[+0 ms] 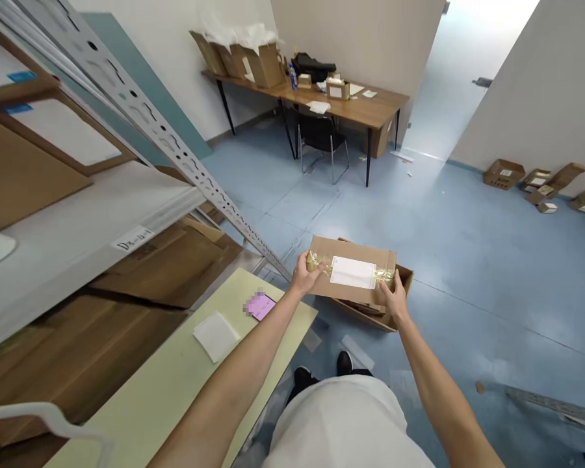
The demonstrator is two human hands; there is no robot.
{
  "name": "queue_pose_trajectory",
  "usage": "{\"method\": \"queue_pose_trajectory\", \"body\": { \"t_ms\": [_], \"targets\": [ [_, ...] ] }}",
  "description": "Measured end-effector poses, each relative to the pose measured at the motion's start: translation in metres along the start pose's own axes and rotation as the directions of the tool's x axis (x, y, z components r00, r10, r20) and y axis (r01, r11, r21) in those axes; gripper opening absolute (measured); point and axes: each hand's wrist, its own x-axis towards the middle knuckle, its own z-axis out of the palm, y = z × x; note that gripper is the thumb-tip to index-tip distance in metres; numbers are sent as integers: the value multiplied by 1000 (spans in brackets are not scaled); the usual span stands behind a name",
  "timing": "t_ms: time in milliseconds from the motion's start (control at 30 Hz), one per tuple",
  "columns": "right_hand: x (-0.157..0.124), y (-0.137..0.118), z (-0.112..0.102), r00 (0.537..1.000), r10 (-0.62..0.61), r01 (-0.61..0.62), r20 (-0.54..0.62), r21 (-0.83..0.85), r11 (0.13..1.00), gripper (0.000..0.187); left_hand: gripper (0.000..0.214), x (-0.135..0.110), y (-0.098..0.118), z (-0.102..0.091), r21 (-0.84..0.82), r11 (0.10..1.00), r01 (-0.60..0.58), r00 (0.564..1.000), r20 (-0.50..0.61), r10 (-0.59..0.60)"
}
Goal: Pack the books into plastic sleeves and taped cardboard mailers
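Observation:
Between my two hands is a flat brown cardboard box [322, 286] with clear tape along it and a white label [353, 272] on its top face. My left hand [306, 275] grips its left end, thumb on the tape. At the right end, my right hand [394, 296] holds the edge with the thumb on top. Beneath the held box, a larger open carton [405, 286] stands on the floor with cardboard pieces inside; the held box hides part of it.
Left of me, a pale yellow table [175, 383] bears white paper [216, 336] and a purple-screened device [262, 305]. A metal shelf [141, 188] with cartons rises beyond it. Ahead stand a wooden desk [370, 112] and black chair [319, 133]. Small boxes [504, 174] lie by the right wall.

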Motion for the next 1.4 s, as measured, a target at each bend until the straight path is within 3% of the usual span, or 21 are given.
{"method": "queue_pose_trajectory", "body": {
  "t_ms": [100,200,333,500,600,733,833,967,1133,1267,1400],
  "targets": [
    [31,-4,8,995,-76,83,70,-116,990,105,82,14,5,-1,25,998,-59,998,-7,59],
    [42,1,20,989,-113,131,93,-218,967,108,89,-8,0,-5,84,993,-81,997,-9,82],
    [19,26,37,962,-214,248,168,-220,944,95,67,-82,-21,-18,71,991,-115,993,2,116],
    [-30,46,56,944,-171,236,283,-211,949,79,45,-187,-37,-54,-59,997,46,999,26,-44],
    [-57,42,70,910,-166,240,379,-155,958,72,40,-239,-43,-78,-153,980,130,986,-81,-143],
    [-98,14,100,792,-256,331,554,-36,943,58,38,-300,-55,-103,-257,945,202,921,-279,-273],
    [-143,-18,129,666,-331,401,669,54,915,49,41,-348,-61,-124,-366,913,180,834,-436,-339],
    [-226,-59,168,445,-368,393,816,192,900,46,44,-413,-65,-156,-515,855,56,679,-609,-411],
    [-340,-83,202,178,-362,252,915,313,916,46,47,-496,-77,-184,-585,803,-116,412,-764,-497],
    [-411,-94,221,-32,-240,32,970,241,970,44,48,-557,-91,-180,-582,788,-202,207,-811,-546],
    [-455,-100,237,-160,-32,-87,987,18,996,43,47,-600,-106,-162,-575,784,-233,23,-809,-587]
  ]
}}
